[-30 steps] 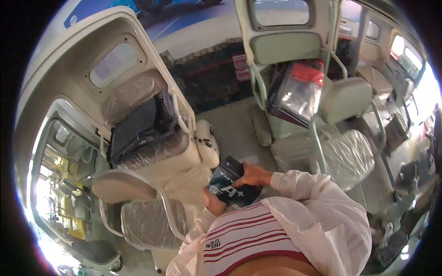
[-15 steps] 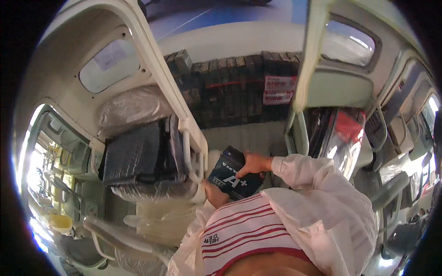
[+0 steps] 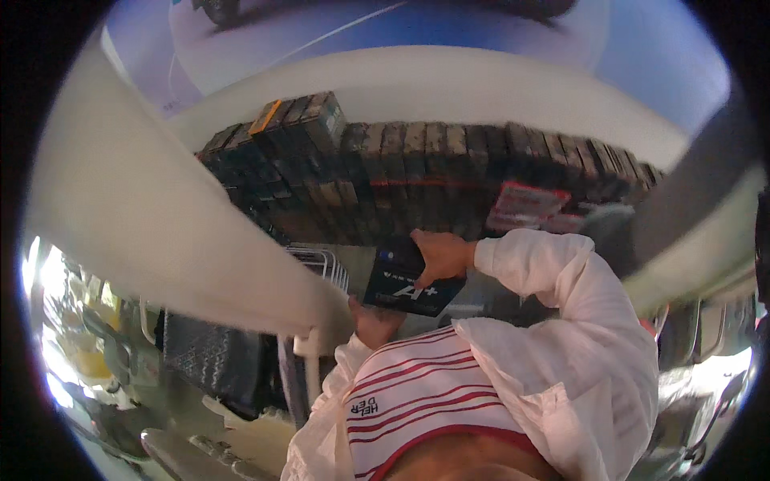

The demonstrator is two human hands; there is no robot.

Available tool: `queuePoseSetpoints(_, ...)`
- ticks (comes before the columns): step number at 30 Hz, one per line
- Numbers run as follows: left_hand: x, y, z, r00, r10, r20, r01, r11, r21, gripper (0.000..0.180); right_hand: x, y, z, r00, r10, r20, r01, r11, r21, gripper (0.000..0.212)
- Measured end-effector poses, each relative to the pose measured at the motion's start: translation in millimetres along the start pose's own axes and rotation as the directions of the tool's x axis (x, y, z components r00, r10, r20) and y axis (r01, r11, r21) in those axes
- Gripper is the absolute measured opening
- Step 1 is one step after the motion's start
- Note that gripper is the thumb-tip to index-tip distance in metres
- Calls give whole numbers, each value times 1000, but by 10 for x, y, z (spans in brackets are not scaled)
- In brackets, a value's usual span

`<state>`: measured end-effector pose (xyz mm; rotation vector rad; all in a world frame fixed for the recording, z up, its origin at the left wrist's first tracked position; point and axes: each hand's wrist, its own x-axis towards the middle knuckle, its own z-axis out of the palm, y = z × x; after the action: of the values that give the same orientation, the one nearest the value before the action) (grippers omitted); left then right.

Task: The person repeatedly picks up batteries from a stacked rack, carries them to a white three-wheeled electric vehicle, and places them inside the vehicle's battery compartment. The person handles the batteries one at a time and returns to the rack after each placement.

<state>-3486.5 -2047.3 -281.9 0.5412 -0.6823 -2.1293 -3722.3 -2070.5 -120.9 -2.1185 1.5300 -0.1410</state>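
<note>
A black box [image 3: 401,280] with pale lettering on its face is held in front of my body, slightly tilted. My right hand [image 3: 443,258] grips its far right part, thumb pressed on the printed face and fingers over the edge. At the near left corner, my left hand [image 3: 375,323] holds the box from its lower side, its fingers partly hidden. Beyond the box stand long stacks of similar dark boxes [image 3: 425,164] against a pale wall.
A pale door pillar [image 3: 200,248] slants along my left. White wire racking [image 3: 321,260] shows beyond its lower end. Red and white printed packs [image 3: 525,204] lean on the stacks. Behind the pillar sits a black padded thing [image 3: 212,357]. A dark, blurred edge [image 3: 698,200] rises on the right.
I have moved forward between the doorway sides, so the stacked boxes are closer and wider in view. The black box came along in both hands and turned a little more level.
</note>
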Motion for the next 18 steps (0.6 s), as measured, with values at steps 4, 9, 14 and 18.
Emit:
queuePoseSetpoints(4, 700, 180, -91, 980, -5, -198, 10, 1000, 22, 74, 799, 509, -607, 972, -194, 135, 203, 977, -58, 85)
queuePoseSetpoints(9, 1710, 262, -202, 981, 41, -191, -96, 953, -287, 55, 1945, 1046, -1059, 820, -492, 291, 543, 831, -125, 79)
queuePoseSetpoints(14, 2603, 497, -233, 889, 440, -126, -416, 891, 180, 46, 3018, 1287, -1371, 725, -590, 355, 678, 703, -214, 75)
queuePoseSetpoints(18, 3440, 841, -307, 838, 535, -106, -303, 619, 724, 43, 3683, 1215, -1894, 707, -523, 476, 699, 619, -358, 73)
